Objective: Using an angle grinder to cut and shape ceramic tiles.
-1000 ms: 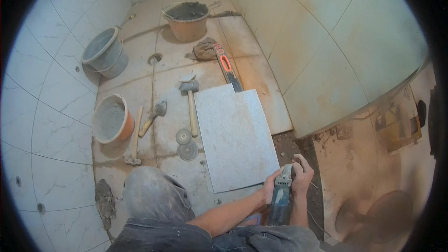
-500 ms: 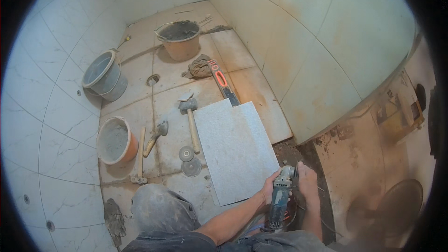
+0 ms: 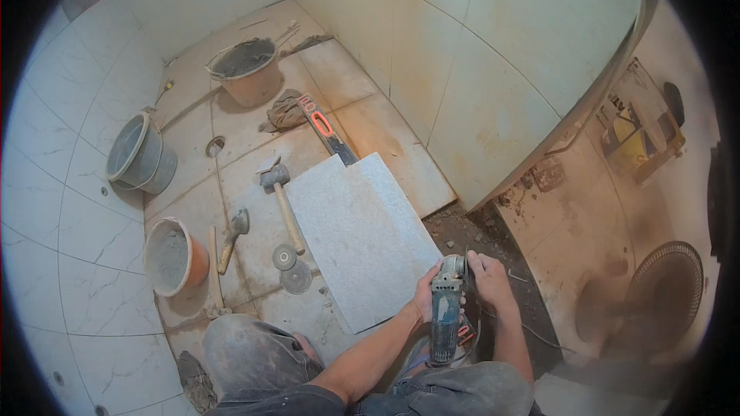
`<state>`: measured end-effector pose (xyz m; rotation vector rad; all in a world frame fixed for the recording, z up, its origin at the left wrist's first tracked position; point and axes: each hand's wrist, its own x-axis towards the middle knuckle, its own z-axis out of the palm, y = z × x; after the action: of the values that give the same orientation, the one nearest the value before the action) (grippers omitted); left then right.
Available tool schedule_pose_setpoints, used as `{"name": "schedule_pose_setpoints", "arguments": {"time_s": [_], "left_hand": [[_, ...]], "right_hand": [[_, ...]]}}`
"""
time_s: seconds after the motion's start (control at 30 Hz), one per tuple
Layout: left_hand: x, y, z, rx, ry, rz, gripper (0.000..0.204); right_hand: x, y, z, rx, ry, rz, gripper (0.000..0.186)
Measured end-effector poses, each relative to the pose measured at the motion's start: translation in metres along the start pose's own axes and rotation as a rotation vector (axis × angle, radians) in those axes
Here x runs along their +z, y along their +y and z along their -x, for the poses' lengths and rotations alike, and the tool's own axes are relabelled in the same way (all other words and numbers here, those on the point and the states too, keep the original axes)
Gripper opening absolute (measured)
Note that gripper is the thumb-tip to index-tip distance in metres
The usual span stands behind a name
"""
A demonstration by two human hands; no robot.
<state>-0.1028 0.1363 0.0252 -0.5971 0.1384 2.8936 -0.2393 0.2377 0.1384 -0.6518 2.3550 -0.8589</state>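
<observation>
An angle grinder (image 3: 445,312) with a teal and black body stands upright in front of my lap, its head pointing away from me. My left hand (image 3: 425,295) is wrapped round it near the head. On the head's right side, my right hand (image 3: 489,279) has its fingers closed at the edge of the thin disc (image 3: 465,260), seen almost edge-on. A pale grey tile (image 3: 358,239) with a notched far corner lies just beyond and left of the grinder. Two loose discs, a smaller one (image 3: 284,256) and a larger one (image 3: 296,279), rest left of the tile.
A rubber mallet (image 3: 288,216), a trowel-like tool (image 3: 232,240) and a hammer (image 3: 216,277) lie to the left. Buckets (image 3: 199,263) (image 3: 158,169) (image 3: 258,86) stand farther off. Beyond the tile is a spirit level (image 3: 330,132). At right are a round basket-like object (image 3: 672,281) and a cord (image 3: 543,339).
The view has shifted, so the floor things appear farther left. My right fingers have come in closer against the grinder's disc. My left hand keeps its hold on the grinder.
</observation>
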Motion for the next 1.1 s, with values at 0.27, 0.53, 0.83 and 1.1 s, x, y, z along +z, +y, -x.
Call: {"name": "schedule_pose_setpoints", "arguments": {"time_s": [0.27,0.53,0.83,1.1], "left_hand": [[0.001,0.002,0.006,0.006,0.008,0.027,0.078],[-0.007,0.001,0.002,-0.033,-0.026,0.047,0.08],[-0.005,-0.002,0.008,-0.079,-0.059,0.116,0.079],[-0.015,-0.003,0.008,-0.081,-0.002,0.069,0.082]], "right_hand": [[0.005,0.003,0.008,-0.315,0.283,-0.638,0.033],[0.002,0.018,0.007,-0.205,-0.001,-0.28,0.017],[0.005,0.029,0.006,-0.517,0.08,-0.716,0.012],[0.006,0.007,0.009,0.122,-0.08,-0.165,0.028]]}}
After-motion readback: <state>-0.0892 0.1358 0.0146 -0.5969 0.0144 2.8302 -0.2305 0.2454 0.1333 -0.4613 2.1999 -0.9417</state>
